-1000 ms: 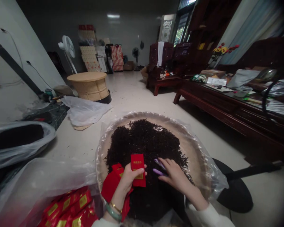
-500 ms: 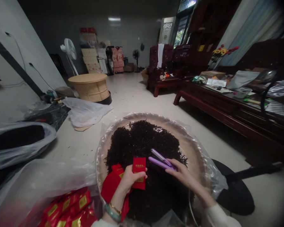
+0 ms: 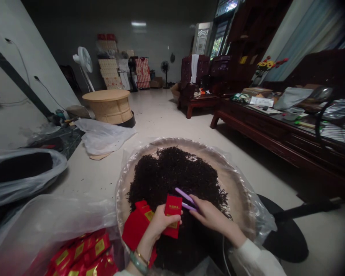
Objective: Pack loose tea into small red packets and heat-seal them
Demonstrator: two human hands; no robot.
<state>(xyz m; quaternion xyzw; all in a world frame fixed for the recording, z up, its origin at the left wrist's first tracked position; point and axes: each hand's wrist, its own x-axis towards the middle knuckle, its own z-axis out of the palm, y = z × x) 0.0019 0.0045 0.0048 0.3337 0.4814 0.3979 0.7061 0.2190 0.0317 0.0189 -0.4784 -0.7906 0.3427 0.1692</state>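
My left hand (image 3: pixel 158 221) is closed on a small red foil packet (image 3: pixel 173 206) with gold print, thumb across its front. My right hand (image 3: pixel 209 215) grips a purple corded hair straightener (image 3: pixel 184 194). Its two arms stand apart, with their tips close to the packet's upper right edge; whether they touch it I cannot tell. Under both hands lies a heap of dark dried tea leaves (image 3: pixel 175 168) in a wide round tray (image 3: pixel 243 191) lined with clear plastic. More red packets (image 3: pixel 135 229) lie flat beside my left forearm, partly hidden by it.
At lower left, a clear plastic bag (image 3: pixel 54 207) holds several filled red packets (image 3: pixel 84 251). Behind it is another bag of dark leaves (image 3: pixel 20 166). A black round stand base (image 3: pixel 287 234) is at the right. A long dark wooden table (image 3: pixel 264 134) carries clutter.
The right hand has taken a firmer hold of the hair straightener and brought it left to the packet. The left hand has shifted slightly right and down with the packet.
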